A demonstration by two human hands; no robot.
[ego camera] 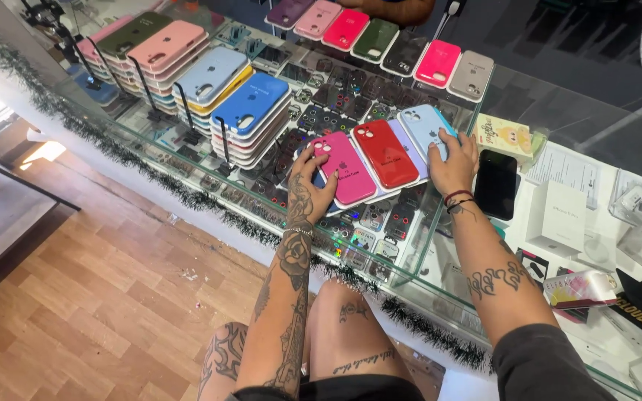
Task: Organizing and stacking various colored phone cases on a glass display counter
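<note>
Hands [380, 174] bracket fanned phone cases [380, 156] near glass counter [440, 245] edge.

Wood floor [98, 297], glass counter [559, 111] w/ tinsel trim [187, 197], daylight at left.

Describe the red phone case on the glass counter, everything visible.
The red phone case looks like matte silicone, with rounded corners and a camera cutout at its upper left. It lies back up, tilted, in a fanned row between a pink case and a pale blue case, overlapping its neighbours. Neither hand touches it.
</note>
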